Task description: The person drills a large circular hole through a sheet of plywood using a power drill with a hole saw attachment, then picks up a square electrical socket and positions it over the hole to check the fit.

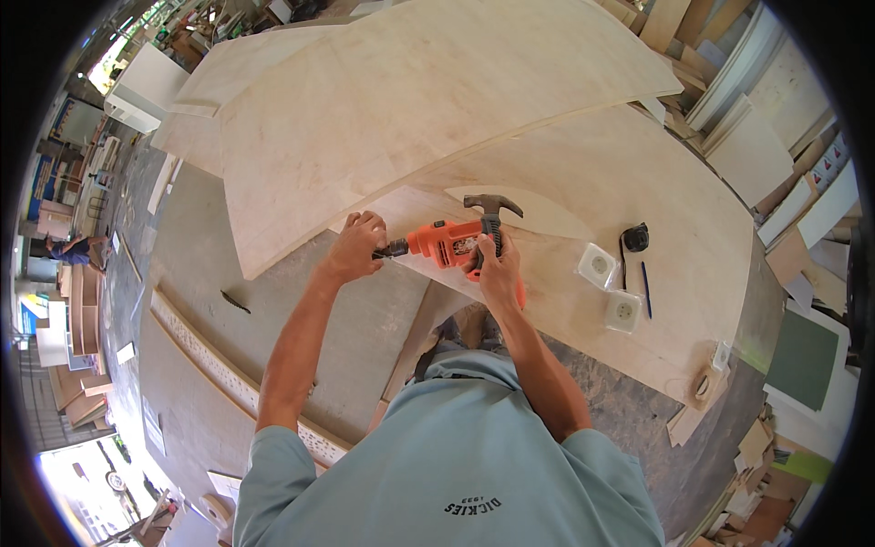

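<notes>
An orange power drill [447,244] with a dark chuck [396,247] is held sideways above the plywood, its front end pointing left. My right hand [497,264] wraps around its handle. At the drill's nose, my left hand [358,246] has its fingers curled around the front of the chuck; any bit there is hidden by the fingers. Just beyond the drill, a claw hammer [493,204] shows its dark head, and its handle is mostly covered by the drill and my right hand.
Large plywood sheets [392,109] overlap ahead. To the right lie two white sockets in clear wrap [598,266], a black tape measure [636,238] and a dark blue pencil [646,290]. A curved perforated strip [210,356] lies left. Far left, a person [77,251] is bending.
</notes>
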A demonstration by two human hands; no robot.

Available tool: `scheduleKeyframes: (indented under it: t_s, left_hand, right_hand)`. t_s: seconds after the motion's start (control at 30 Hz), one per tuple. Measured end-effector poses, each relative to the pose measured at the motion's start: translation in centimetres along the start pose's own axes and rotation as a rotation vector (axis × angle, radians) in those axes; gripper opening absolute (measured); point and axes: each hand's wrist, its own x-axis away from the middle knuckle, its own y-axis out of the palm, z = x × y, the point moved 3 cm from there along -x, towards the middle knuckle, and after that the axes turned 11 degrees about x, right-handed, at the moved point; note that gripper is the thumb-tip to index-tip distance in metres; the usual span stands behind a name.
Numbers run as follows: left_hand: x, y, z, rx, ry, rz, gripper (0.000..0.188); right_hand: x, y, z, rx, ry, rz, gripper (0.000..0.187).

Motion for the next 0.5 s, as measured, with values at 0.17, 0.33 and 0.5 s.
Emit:
scheduleKeyframes:
  t_s: [0.17, 0.33, 0.5]
  left_hand:
    - [0.0, 1.2, -0.1, -0.232, 0.175, 0.011, 0.009]
    - [-0.2, 1.7, 1.2, -0.069, 0.223, 0.119, 0.011]
    - [0.3, 0.6, 4.4, 0.401, 0.036, 0.558, 0.013]
  right_hand:
    - [0.0, -0.8, -0.3, 0.030, -0.016, 0.017, 0.017]
    - [0.2, -0.9, -0.4, 0.040, -0.085, 0.055, 0.015]
    - [3.0, -0.2, 0.0, 0.025, -0.038, -0.085, 0.018]
